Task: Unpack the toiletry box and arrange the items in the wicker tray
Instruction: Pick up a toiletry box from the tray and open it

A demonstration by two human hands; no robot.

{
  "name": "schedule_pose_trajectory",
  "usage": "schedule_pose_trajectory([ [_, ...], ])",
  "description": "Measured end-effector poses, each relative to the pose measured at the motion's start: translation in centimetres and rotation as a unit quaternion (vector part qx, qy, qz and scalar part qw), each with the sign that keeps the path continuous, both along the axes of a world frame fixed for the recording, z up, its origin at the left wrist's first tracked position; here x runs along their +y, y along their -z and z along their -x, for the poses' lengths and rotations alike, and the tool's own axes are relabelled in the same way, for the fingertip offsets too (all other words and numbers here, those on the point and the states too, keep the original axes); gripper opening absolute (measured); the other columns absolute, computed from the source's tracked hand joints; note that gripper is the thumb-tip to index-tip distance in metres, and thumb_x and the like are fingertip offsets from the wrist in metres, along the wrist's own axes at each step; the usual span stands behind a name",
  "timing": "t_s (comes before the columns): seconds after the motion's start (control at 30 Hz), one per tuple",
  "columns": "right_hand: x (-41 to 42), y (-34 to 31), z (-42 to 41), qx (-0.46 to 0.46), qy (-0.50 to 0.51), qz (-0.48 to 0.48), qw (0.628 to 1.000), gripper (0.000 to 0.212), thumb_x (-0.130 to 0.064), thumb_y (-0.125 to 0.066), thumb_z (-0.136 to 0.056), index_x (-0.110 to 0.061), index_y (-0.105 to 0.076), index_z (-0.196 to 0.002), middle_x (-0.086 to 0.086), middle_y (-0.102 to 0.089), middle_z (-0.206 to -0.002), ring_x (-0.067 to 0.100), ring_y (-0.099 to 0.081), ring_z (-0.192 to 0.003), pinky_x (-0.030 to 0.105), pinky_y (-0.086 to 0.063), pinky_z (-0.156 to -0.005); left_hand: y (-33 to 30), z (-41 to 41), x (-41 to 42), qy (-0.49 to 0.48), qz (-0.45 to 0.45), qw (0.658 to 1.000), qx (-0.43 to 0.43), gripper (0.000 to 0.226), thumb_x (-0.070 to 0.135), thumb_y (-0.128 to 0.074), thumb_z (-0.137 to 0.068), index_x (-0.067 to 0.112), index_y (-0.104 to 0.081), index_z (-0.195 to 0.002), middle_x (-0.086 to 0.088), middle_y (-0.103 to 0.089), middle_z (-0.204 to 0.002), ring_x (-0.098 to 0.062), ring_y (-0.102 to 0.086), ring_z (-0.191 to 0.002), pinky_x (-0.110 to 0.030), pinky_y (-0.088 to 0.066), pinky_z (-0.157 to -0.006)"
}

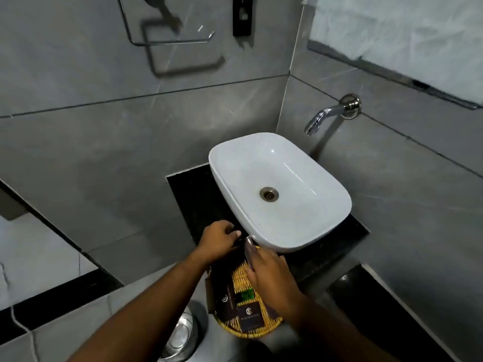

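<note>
A round yellow wicker tray [243, 280] sits on the black counter in front of the sink. On it lie dark brown packets with a gold logo [249, 318], a small green item [246, 295] and a dark open box [222, 291] on the left. My left hand [218, 240] grips a dark item at the tray's far edge, fingers curled. Over the tray's right side, my right hand [269, 278] holds a slim brownish packet [249, 250] that points up toward the sink.
A white basin [308, 176] stands on the black counter [193, 202], just behind the tray. A chrome tap [329, 113] juts from the grey wall at right. Below the counter stands a steel bin [180, 335]. A towel ring [167, 35] hangs on the wall.
</note>
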State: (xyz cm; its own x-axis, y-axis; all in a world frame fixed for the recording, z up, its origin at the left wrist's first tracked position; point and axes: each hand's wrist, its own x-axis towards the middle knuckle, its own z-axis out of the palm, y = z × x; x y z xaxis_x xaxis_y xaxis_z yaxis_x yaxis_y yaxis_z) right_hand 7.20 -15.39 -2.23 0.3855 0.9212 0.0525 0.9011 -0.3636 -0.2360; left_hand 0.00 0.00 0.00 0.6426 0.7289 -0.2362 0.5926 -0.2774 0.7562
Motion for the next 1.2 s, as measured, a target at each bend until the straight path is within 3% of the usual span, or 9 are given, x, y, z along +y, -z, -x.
schedule_pose_trajectory([
  [0.07,-0.2,0.7,-0.1,0.027,0.030,0.064,0.997,0.072,-0.036,-0.057,-0.088,-0.020,-0.018,-0.147,0.007,-0.057,-0.118,0.026,-0.053,-0.113,0.044,-0.040,-0.101,0.0,0.0,0.0,-0.001,-0.011,1.000,0.004,0.030,0.027,-0.063,-0.087,0.008,-0.068,-0.110,-0.009,-0.070,-0.109,-0.024,-0.064,-0.103,-0.034,-0.051,-0.089],
  [0.2,-0.3,1.9,-0.5,0.062,0.083,0.119,0.988,0.040,-0.035,-0.062,-0.085,-0.013,-0.053,-0.118,0.008,-0.062,-0.114,0.025,-0.058,-0.107,0.040,-0.033,-0.108,-0.2,0.6,-0.6,0.008,-0.015,1.000,0.024,0.030,0.017,-0.060,-0.089,0.008,-0.065,-0.118,-0.011,-0.069,-0.118,-0.025,-0.062,-0.112,-0.034,-0.049,-0.096],
  [0.33,0.2,1.7,-0.2,0.127,0.111,0.079,0.982,0.029,-0.032,-0.062,-0.083,-0.012,-0.059,-0.103,0.009,-0.062,-0.103,0.027,-0.063,-0.093,0.036,-0.051,-0.077,-0.7,0.9,-0.9,0.018,-0.026,0.999,0.028,0.035,0.017,-0.057,-0.091,0.008,-0.060,-0.125,-0.011,-0.065,-0.124,-0.024,-0.060,-0.115,-0.032,-0.048,-0.094],
  [0.43,0.5,0.9,-0.2,0.153,0.104,0.014,0.983,0.032,-0.037,-0.064,-0.079,-0.016,-0.058,-0.102,0.005,-0.061,-0.102,0.025,-0.060,-0.094,0.035,-0.047,-0.074,-1.4,0.6,-0.8,0.020,-0.034,0.999,0.019,0.045,0.032,-0.061,-0.089,0.010,-0.057,-0.128,-0.007,-0.065,-0.121,-0.022,-0.061,-0.111,-0.026,-0.044,-0.086],
  [0.53,0.3,0.1,-0.1,0.204,0.100,-0.062,0.972,0.029,-0.039,-0.066,-0.077,-0.021,-0.058,-0.098,-0.002,-0.061,-0.095,0.018,-0.060,-0.087,0.030,-0.046,-0.070,-2.0,0.0,-0.1,-0.007,0.036,0.999,-0.026,0.029,0.029,-0.067,-0.086,0.015,-0.068,-0.111,-0.005,-0.073,-0.103,-0.019,-0.069,-0.093,-0.035,-0.057,-0.085],
  [0.63,0.1,-0.4,-0.1,0.224,0.108,-0.101,0.963,0.029,-0.039,-0.069,-0.075,-0.023,-0.059,-0.097,-0.004,-0.061,-0.094,0.015,-0.060,-0.084,0.029,-0.051,-0.069,-2.8,-0.6,0.5,-0.050,0.127,0.988,-0.070,0.010,0.017,-0.069,-0.085,0.011,-0.073,-0.091,-0.008,-0.072,-0.078,-0.018,-0.069,-0.068,-0.036,-0.060,-0.064],
  [0.8,-0.2,-0.5,-0.6,0.227,0.099,-0.123,0.961,0.037,-0.046,-0.063,-0.075,-0.026,-0.054,-0.105,-0.003,-0.057,-0.099,0.017,-0.060,-0.086,0.037,-0.058,-0.072,-4.6,-0.9,0.8,-0.093,0.247,0.959,-0.107,0.015,0.017,-0.063,-0.088,0.007,-0.072,-0.093,-0.008,-0.074,-0.079,-0.019,-0.071,-0.072,-0.030,-0.058,-0.058],
  [0.93,-0.3,-1.2,-1.1,0.209,0.088,-0.133,0.965,0.041,-0.041,-0.065,-0.080,-0.021,-0.053,-0.114,-0.001,-0.057,-0.105,0.017,-0.058,-0.093,0.033,-0.057,-0.076,-5.2,-1.0,1.3,-0.153,0.311,0.928,-0.136,0.015,0.016,-0.055,-0.092,0.008,-0.067,-0.088,-0.014,-0.068,-0.079,-0.022,-0.064,-0.063,-0.033,-0.058,-0.059],
  [1.2,-0.2,-1.4,-1.1,0.208,0.095,-0.155,0.961,0.043,-0.042,-0.066,-0.081,-0.020,-0.052,-0.115,-0.001,-0.057,-0.107,0.015,-0.057,-0.096,0.031,-0.058,-0.075,-5.7,-0.2,-0.9,-0.153,0.320,0.908,-0.224,0.011,0.013,-0.058,-0.090,0.015,-0.060,-0.079,-0.006,-0.073,-0.071,-0.023,-0.070,-0.072,-0.039,-0.057,-0.073],
])
